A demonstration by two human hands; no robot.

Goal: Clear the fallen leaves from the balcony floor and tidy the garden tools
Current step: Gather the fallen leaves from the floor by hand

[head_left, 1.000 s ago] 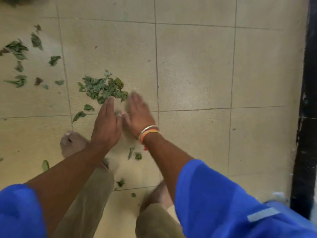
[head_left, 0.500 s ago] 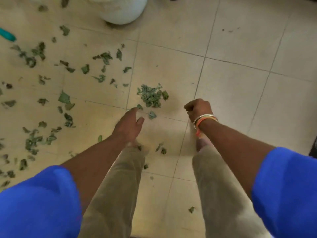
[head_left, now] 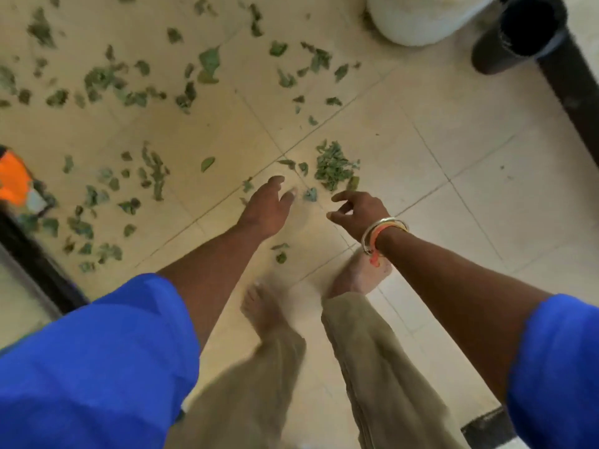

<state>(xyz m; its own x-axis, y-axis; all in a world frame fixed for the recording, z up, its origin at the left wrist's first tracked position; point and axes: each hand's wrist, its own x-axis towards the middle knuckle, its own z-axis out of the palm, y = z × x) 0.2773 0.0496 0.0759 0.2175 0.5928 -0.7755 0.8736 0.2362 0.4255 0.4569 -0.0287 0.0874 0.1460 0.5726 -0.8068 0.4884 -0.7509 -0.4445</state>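
While left hand (head_left: 266,209) and right hand (head_left: 360,209) hover, grips loosely spread, empty, leaf pile (head_left: 335,168) just ahead, white pot (head_left: 418,19) beyond

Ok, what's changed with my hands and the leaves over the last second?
The left hand and right hand, side by side pushing leaves a second ago, have drawn apart. The right closed into a fist, then loosened; it holds nothing. The left stays open, just short of the pile. The pile is still heaped, and loose leaves still lie scattered to its left.
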